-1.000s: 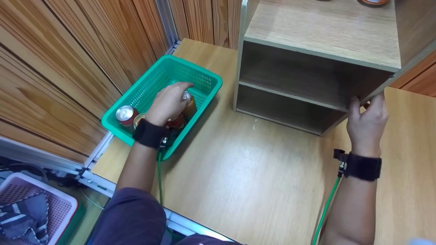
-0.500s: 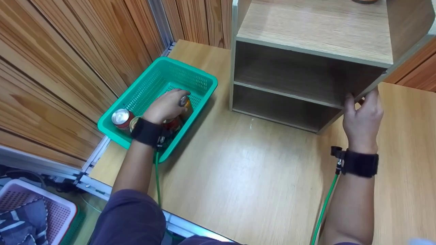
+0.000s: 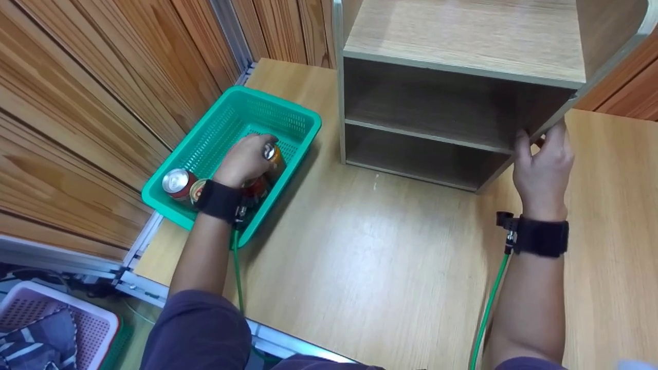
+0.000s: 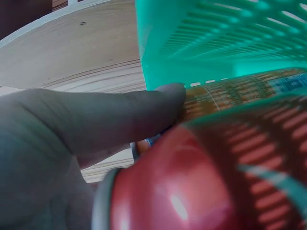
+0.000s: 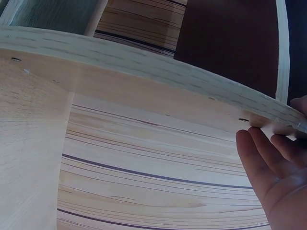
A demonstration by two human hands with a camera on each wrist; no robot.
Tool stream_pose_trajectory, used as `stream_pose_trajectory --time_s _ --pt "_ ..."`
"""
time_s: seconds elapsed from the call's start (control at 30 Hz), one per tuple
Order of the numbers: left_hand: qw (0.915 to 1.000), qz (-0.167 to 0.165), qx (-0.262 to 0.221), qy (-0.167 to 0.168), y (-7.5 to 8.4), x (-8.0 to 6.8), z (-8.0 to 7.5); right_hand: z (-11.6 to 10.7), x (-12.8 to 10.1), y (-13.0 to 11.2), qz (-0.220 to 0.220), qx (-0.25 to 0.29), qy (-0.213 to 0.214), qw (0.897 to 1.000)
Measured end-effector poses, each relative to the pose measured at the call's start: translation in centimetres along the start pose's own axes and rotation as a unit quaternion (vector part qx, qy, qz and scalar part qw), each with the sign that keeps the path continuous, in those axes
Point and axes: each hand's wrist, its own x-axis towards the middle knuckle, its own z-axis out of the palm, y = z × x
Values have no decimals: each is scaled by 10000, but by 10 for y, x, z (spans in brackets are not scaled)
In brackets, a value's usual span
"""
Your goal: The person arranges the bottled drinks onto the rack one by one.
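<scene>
My left hand (image 3: pixel 244 162) reaches into a green perforated basket (image 3: pixel 267 118) and grips an orange drink can (image 3: pixel 276 158) near its top. In the left wrist view, the thumb (image 4: pixel 139 112) presses the side of the orange can (image 4: pixel 211 98), with a red can (image 4: pixel 172 191) lying close in front. Other cans stand by the wrist: a red one with a silver top (image 3: pixel 177 181) and a gold-topped one (image 3: pixel 196 190). My right hand (image 3: pixel 545 172) holds the front edge of the side panel (image 5: pixel 153 69) of a wooden shelf unit (image 3: pixel 462 41), thumb inside and fingers outside.
The basket and shelf unit stand on a wooden tabletop (image 3: pixel 370 257), with plank walls (image 3: pixel 92 103) behind and to the left. A pink basket (image 3: pixel 97 318) holding a grey striped cloth sits lower at left. Green cables (image 3: pixel 491 308) trail from both wrists.
The head view has shifted, so basket and shelf unit appear slightly further left. My left hand stays at the orange can, which shows a little more. My right hand keeps its hold on the panel.
</scene>
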Motion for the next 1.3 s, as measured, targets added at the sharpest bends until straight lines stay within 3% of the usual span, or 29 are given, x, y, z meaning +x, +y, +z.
stream_pose_trajectory --time_s 0.2,0.47,0.63,0.87,1.03,1.3 --pt "9997 -7 -39 226 -6 -1 -1 2 -1 -4 -149 111 -40 9998" --pt "9937 -142 226 1090 -14 -4 -4 6 -3 -4 -62 131 -47 9999" --pt "9878 -268 224 1520 -9 -7 -11 8 -5 -4 30 125 -59 9999" --pt "9671 -212 277 2519 5 -21 -23 6 -6 -8 4 176 -153 9997" --pt "9542 -212 73 2982 18 -38 -38 4 -7 -8 -22 172 -167 9997" --pt "9329 346 -554 3541 44 -56 -49 2 -6 -8 -36 160 -176 9997"
